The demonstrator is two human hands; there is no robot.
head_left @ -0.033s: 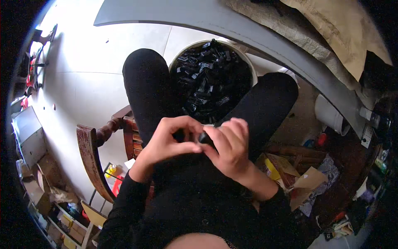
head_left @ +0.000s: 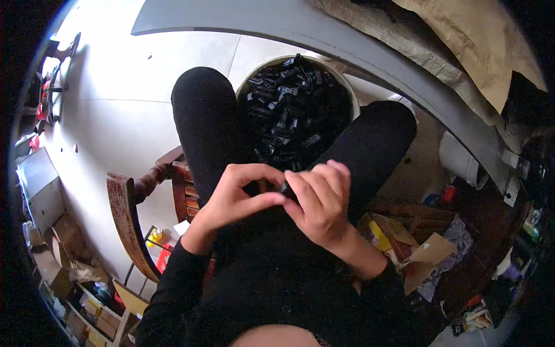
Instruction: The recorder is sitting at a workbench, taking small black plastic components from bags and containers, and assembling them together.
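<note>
**Small black part pinched between both hands over the lap**

The small black part (head_left: 284, 188) sits between the fingertips of both hands, just above the seated person's lap and close to the near rim of the white bucket (head_left: 349, 92). The left hand (head_left: 234, 196) curls around it, thumb and forefinger closed on the piece. The right hand (head_left: 318, 199) meets it from the other side, fingers bent and gripping the same part. The bucket stands between the knees, full of black plastic pieces (head_left: 286, 115). A dark wooden chair (head_left: 130, 217) stands at the person's left on the pale tiled floor (head_left: 115, 115).
</note>
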